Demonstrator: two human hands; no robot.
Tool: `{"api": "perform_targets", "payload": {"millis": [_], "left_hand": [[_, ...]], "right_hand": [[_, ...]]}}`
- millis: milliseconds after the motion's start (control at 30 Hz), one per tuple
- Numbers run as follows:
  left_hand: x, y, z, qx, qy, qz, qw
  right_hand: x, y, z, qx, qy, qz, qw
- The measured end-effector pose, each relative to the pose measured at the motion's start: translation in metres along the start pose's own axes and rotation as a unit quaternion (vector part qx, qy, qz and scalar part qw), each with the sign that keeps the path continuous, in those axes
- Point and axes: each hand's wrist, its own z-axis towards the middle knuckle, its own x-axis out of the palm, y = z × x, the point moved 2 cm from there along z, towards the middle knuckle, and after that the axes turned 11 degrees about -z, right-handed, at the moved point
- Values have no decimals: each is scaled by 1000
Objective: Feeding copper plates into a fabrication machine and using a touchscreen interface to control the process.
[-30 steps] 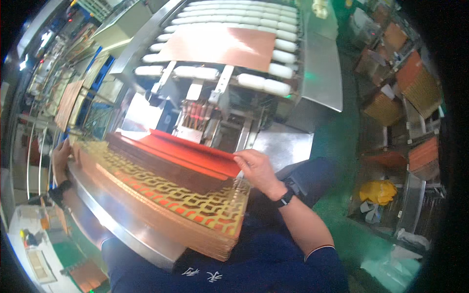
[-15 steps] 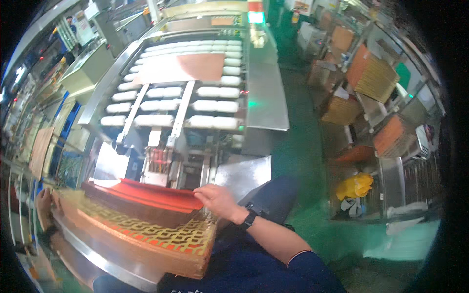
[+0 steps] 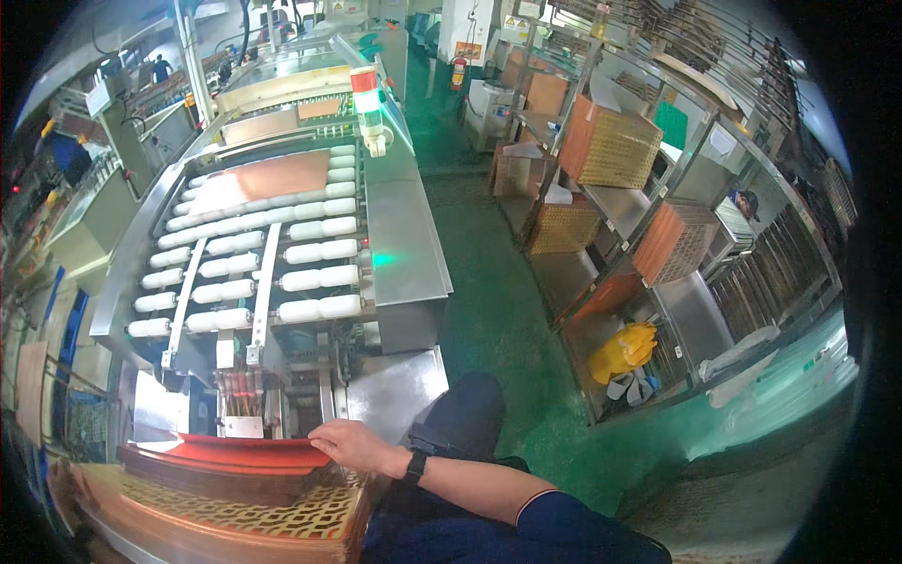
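My right hand [image 3: 349, 444] lies on the right end of a low stack of red sheets [image 3: 235, 455], its fingers curled over the top sheet's edge. A black watch sits on that wrist. The red sheets rest on a larger stack of copper-coloured boards with a gold cut-out pattern [image 3: 235, 515] at the lower left. My left hand is out of the picture. Just beyond the stacks is the feed end of a roller conveyor [image 3: 254, 273], and a copper sheet [image 3: 263, 177] lies on its white rollers farther away.
A signal lamp post [image 3: 365, 94] stands on the machine's steel cover [image 3: 404, 244]. Metal shelves on the right hold patterned board stacks [image 3: 611, 146]. A yellow bag [image 3: 625, 348] lies under them on the green floor [image 3: 507, 310]. Another person [image 3: 747, 202] works at the far right.
The view has lifted, so the stacks now sit lower in the picture and more of the conveyor shows. My left hand on the stack's left end has left the view. My right hand stays on the red sheets.
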Motion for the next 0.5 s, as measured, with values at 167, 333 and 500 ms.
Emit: {"api": "perform_targets", "payload": {"millis": [167, 333, 500], "left_hand": [[-1, 2, 2, 4, -4, -5, 1000], [-3, 2, 3, 7, -4, -9, 1000], [-9, 3, 3, 10, -8, -13, 1000]], "right_hand": [[3, 1, -1, -21, -45, 23, 998], [5, -1, -2, -15, -36, 27, 999], [9, -3, -2, -14, -36, 25, 999]]}}
